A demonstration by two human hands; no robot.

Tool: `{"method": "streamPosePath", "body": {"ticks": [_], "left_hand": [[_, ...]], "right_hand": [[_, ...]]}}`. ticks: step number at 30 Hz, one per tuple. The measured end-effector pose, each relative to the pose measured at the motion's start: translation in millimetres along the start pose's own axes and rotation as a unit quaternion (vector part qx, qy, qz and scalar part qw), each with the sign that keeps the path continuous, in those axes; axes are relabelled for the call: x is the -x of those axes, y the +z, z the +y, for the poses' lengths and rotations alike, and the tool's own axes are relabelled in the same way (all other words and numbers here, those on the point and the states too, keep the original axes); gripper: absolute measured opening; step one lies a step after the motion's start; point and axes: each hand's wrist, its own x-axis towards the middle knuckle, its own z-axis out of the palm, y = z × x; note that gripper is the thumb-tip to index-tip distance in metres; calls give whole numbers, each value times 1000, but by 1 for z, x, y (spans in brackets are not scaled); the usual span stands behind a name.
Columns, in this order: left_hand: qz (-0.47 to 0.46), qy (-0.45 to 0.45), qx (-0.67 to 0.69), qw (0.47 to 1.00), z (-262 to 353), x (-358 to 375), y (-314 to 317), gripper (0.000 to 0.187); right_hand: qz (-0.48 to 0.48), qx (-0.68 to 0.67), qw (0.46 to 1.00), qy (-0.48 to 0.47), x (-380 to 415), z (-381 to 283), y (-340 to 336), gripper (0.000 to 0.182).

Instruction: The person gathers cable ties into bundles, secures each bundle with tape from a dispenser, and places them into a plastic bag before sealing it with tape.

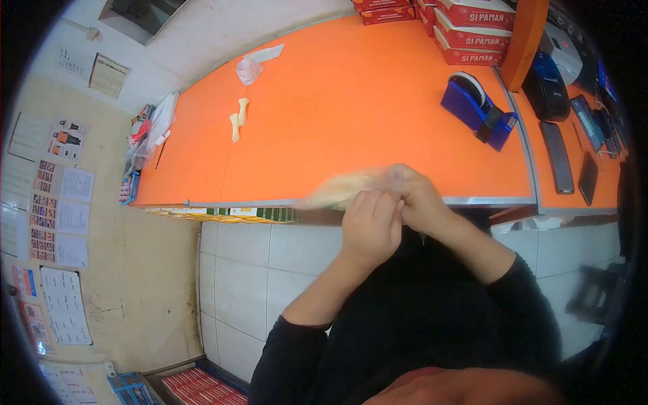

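Both hands meet at the near edge of the orange table (324, 101). Between them is a clear plastic bag (344, 187) with pale yellowish contents, smeared by motion. My left hand (371, 228) has its fingers curled closed at the bag's gathered end. Just right of it, my right hand (420, 201) pinches the same end; its fingertips are partly hidden. What the bag contains I cannot make out. Further left on the table lie two pale, bow-shaped pieces (239, 120), and behind them a crumpled clear plastic bag (249, 71).
A blue tape dispenser (480, 111) stands right of the hands. Red boxes (476, 39) are stacked at the back beside an orange post (526, 44). Phones (557, 156) lie on the right-hand surface. Plastic bags (158, 128) sit at the left end.
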Motion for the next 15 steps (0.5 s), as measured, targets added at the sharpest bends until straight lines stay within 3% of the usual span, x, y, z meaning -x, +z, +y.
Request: {"method": "streamPosePath", "body": {"ticks": [3,6,8,12,13,15], "left_hand": [[28,-7,37,999,-6,1,-2,8],[38,-41,58,997,-10,5,-11,6],[34,-48,64,996,-16,5,-13,5],[62,-104,128,984,-26,9,-17,6],[61,-105,131,984,-28,5,-21,6],[97,-220,339,910,-34,-10,-34,8]], "right_hand": [[31,-60,997,35,-8,-2,5,30],[2,45,998,-47,-16,-4,1,22],[-124,272,949,-99,-19,-1,0,19],[-102,259,956,-93,-29,-11,5,18],[-92,185,976,-70,-38,-20,-1,18],[-83,108,990,-43,-60,-41,-13,19]]}}
